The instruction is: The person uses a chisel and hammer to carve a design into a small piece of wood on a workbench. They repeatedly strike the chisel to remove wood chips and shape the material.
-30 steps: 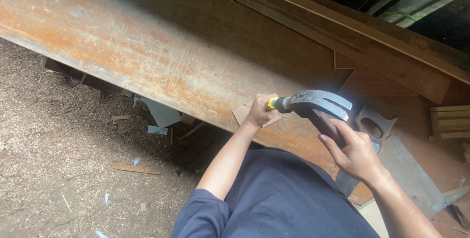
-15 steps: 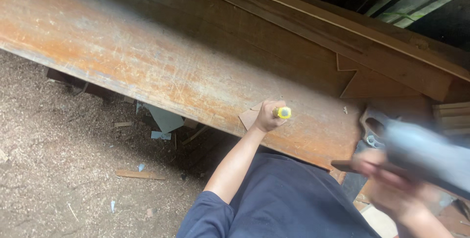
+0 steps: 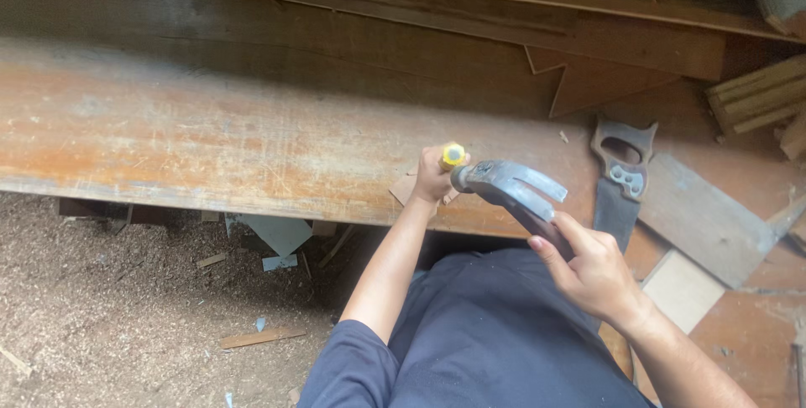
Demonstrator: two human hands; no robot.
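Steel-headed hammer [image 3: 512, 194] looks top-heavy; right hand [image 3: 592, 269] clenches its handle, left hand [image 3: 437, 177] grips the yellow-capped chisel [image 3: 452, 154] upright

A rough carpentry workshop

A long, worn wooden worktop [image 3: 210, 139] carries a handsaw [image 3: 620, 185] and offcut boards [image 3: 747, 102]; stacked planks [image 3: 437, 13] lie behind it, and sawdust with wood scraps [image 3: 252, 338] covers the dirt floor [image 3: 101, 307].

worn, scratched wooden plank [image 3: 210, 135]; dull grey metal hammer head [image 3: 508, 185]; glossy yellow plastic chisel cap [image 3: 453, 154].
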